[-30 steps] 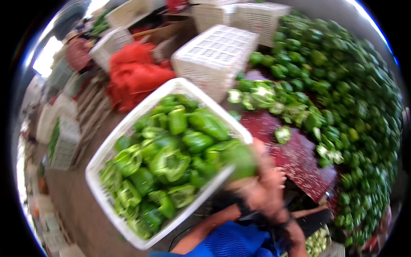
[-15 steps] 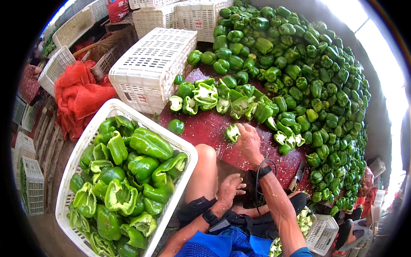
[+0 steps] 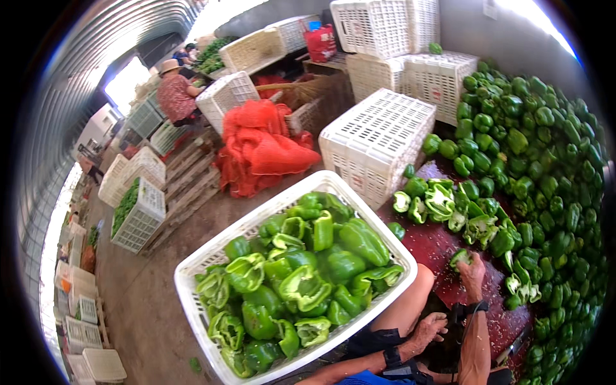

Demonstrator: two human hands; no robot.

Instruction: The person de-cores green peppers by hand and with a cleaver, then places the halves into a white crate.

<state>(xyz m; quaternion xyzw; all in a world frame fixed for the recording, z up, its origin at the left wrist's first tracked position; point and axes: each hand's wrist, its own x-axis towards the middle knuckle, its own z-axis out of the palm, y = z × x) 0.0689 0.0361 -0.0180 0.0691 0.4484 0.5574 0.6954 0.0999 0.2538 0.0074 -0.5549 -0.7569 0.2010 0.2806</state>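
Observation:
My right hand (image 3: 473, 274) is closed on a cut green bell pepper (image 3: 459, 259), low over the red board (image 3: 452, 289). Its palm side is hidden. Near my bare knee, my left hand (image 3: 432, 328) is held with its fingers loosely apart and nothing in them. Cut pepper halves (image 3: 441, 199) with pale insides lie along the board's far side, and more cut pieces (image 3: 523, 289) rest right of my right hand. To my left, a white crate (image 3: 186, 282) is filled with opened peppers (image 3: 301, 289). A knife (image 3: 512, 346) lies on the board at the lower right.
A large heap of whole peppers (image 3: 552, 179) rises on the right. Upturned white crates (image 3: 378, 144) stand beyond the board, near red mesh sacks (image 3: 263, 144). Wooden pallets (image 3: 192, 183) and a crate of greens (image 3: 138, 215) are farther left. A person in a hat (image 3: 176, 96) sits at the back.
The view has swung left, so the crate and board appear farther right and more of the shed shows. My right hand still grips the pepper; my left hand stays near the knee.

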